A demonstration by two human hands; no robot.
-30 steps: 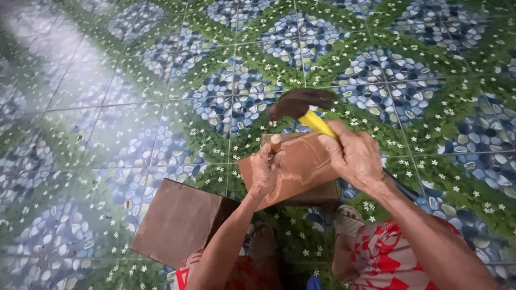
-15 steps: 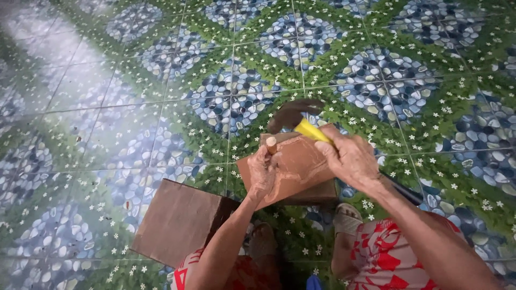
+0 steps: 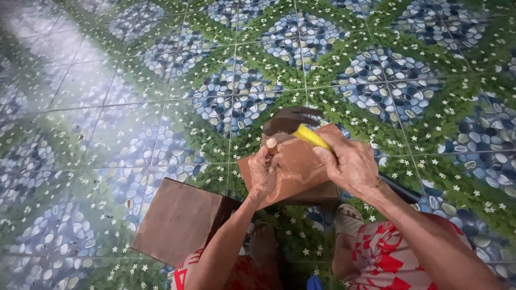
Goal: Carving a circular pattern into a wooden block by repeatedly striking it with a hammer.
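My right hand (image 3: 349, 164) grips a hammer (image 3: 293, 122) by its yellow and black handle, the dark head raised just above the far edge of a brown wooden block (image 3: 301, 161). My left hand (image 3: 266, 172) rests on the block's left side, fingers pinched at its upper corner on something small I cannot make out. The block lies tilted on the floor in front of my knees.
A second brown wooden box (image 3: 180, 220) sits on the floor to the lower left, touching the first block. The floor is patterned tile (image 3: 161, 80) with blue pebbles and green flowers. My feet and red patterned clothing (image 3: 387, 258) fill the bottom edge.
The hammer head came down toward the block's far edge half a second ago and now sits slightly raised again. My left hand kept its place on the block.
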